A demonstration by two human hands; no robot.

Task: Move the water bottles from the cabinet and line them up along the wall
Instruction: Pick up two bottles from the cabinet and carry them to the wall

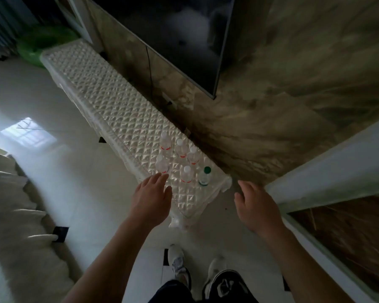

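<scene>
We see six water bottles (181, 149) standing upright in a loose cluster on the near end of a long low cabinet (81, 106). All of them are on its top and none is in a hand. Five have white caps and red labels; the sixth, the green-capped bottle (204, 177), stands at the near right of the group, close to the cabinet's end edge. The front-left bottle (161, 165) is the one closest to the left hand (151, 200). This hand is stretched forward over the near corner of the cabinet, palm down, with the fingers almost straight and a little spread, and it holds nothing. Its fingertips reach the foot of that bottle (we cannot tell if they touch it or only lie in front of it). The right hand (256, 206) is to the right of the cabinet's end, above the floor (53, 101) and apart from the green-capped bottle; its fingers are loosely bent and it also holds nothing. The cabinet's top lies under a shiny quilted cover (109, 101) with a diamond pattern, which hangs a little over the edges. Behind the cabinet rises a marble-like wall (293, 84), and a dark television (173, 36) hangs on it. At the left edge there is a light sofa (13, 215), and at the bottom we see the person's two shoes (177, 265) on the pale tiles.
</scene>
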